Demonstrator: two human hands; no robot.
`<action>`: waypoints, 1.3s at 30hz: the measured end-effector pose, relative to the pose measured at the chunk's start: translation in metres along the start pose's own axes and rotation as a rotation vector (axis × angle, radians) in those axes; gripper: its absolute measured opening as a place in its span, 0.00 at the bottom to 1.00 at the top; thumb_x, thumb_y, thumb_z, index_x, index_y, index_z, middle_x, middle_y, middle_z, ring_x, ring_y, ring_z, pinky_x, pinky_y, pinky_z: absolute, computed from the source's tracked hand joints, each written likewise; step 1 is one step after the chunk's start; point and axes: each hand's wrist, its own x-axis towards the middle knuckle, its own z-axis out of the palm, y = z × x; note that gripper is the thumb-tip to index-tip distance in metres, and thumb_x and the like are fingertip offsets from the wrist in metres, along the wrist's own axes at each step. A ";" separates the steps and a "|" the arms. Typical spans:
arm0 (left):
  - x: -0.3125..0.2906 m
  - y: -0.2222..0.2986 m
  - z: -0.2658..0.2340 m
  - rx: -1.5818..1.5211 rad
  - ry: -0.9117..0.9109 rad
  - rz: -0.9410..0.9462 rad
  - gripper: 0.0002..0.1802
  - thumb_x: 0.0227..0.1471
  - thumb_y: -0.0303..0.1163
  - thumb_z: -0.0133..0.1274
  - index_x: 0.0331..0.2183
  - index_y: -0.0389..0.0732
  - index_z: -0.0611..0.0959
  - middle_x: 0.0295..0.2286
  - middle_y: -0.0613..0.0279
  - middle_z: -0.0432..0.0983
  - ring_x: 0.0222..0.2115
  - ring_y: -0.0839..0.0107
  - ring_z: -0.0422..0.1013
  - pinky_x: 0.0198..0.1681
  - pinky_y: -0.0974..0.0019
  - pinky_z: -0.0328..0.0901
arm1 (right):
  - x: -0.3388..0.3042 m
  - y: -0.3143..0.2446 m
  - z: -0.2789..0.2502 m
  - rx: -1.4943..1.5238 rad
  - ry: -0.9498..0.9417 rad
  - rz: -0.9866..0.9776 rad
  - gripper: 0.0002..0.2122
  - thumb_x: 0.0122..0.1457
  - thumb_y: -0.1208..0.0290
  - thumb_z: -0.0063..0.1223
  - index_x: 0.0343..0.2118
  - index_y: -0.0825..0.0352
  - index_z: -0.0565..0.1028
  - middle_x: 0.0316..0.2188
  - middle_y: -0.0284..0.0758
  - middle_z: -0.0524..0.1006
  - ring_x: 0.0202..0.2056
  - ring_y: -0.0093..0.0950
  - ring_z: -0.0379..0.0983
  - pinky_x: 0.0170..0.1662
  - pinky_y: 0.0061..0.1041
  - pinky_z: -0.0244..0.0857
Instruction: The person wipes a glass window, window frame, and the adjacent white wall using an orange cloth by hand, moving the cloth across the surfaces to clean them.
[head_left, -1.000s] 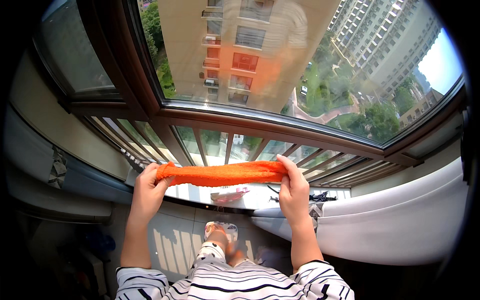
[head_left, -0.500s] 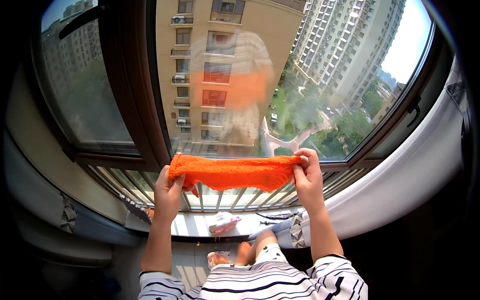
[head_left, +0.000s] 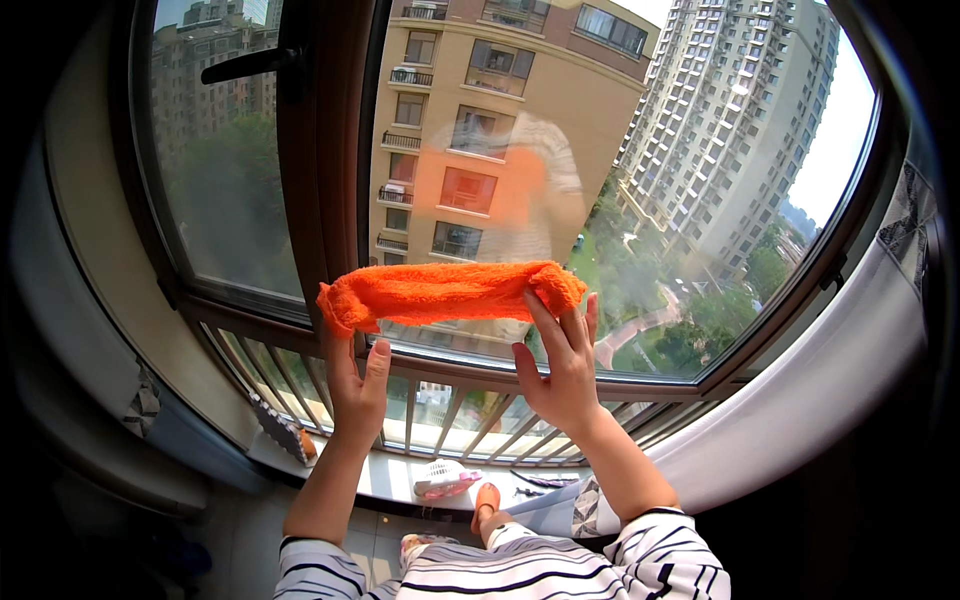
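Note:
A fluffy orange cloth [head_left: 440,292], folded into a long strip, is stretched between my two hands in front of the window pane. My left hand [head_left: 355,385] holds its left end from below; the fingertips are hidden by the bunched fabric and the thumb stands away from it. At the right end, my right hand [head_left: 565,375] holds the cloth with one finger laid over its front, the others partly hidden by the fabric and the thumb apart. A faint orange reflection shows in the window glass [head_left: 600,260].
Dark brown window frames [head_left: 325,150] with a black handle [head_left: 245,66] rise at the left. Below the pane runs a slatted railing [head_left: 450,420]. A white and pink object [head_left: 445,479] lies on the sill ledge. Light curtains [head_left: 760,410] hang at the right. Buildings and trees stand outside.
The cloth has been raised toward the glass and is bunched at its ends. Both thumbs have come off it. My view has shifted, and one foot now rests at the ledge.

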 end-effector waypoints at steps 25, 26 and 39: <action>0.372 0.128 0.098 0.746 0.261 0.986 0.30 0.59 0.39 0.49 0.58 0.39 0.62 0.56 0.47 0.55 0.59 0.51 0.50 0.61 0.51 0.45 | 0.348 0.090 -0.054 -0.520 0.666 -0.439 0.29 0.56 0.57 0.54 0.59 0.60 0.63 0.55 0.41 0.59 0.59 0.44 0.51 0.61 0.60 0.39; 0.388 0.140 0.103 0.764 0.233 1.000 0.29 0.59 0.41 0.48 0.57 0.39 0.64 0.55 0.47 0.57 0.58 0.51 0.51 0.61 0.52 0.46 | 0.365 0.096 -0.065 -0.512 0.685 -0.443 0.29 0.56 0.57 0.54 0.59 0.60 0.63 0.55 0.41 0.59 0.59 0.44 0.51 0.61 0.60 0.39; 0.612 0.209 0.122 0.781 0.497 0.959 0.35 0.55 0.55 0.49 0.55 0.40 0.68 0.51 0.50 0.67 0.51 0.61 0.66 0.54 0.61 0.61 | 0.505 0.098 -0.120 -0.109 0.699 -0.617 0.25 0.45 0.68 0.64 0.49 0.57 0.70 0.51 0.38 0.68 0.53 0.40 0.61 0.57 0.35 0.57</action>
